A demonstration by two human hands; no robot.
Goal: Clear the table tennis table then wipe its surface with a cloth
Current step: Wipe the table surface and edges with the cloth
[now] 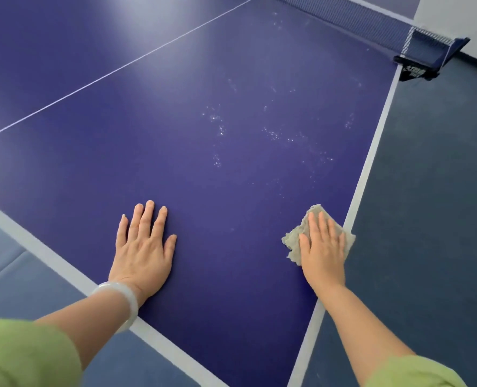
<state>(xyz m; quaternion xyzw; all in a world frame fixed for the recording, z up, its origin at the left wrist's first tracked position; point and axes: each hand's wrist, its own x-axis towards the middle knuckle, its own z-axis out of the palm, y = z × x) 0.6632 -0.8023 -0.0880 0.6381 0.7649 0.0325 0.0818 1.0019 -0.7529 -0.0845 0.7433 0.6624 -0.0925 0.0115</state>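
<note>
At the table [231, 191] edge, flat right hand [323, 247] half-covers cloth [293, 241]; left hand [142, 252] lies spread.

**One White Mark, Too Blurred to Read**

The only lettering in view stood on the black net clamp [414, 70], which was fixed to the far right edge of the table [176, 169]. It was a short white mark on the clamp's dark face. It seemed to run in two rows, a larger one above and a smaller one beneath. Both were too small and blurred for any letter or number to be made out. Nothing else readable showed.
</note>
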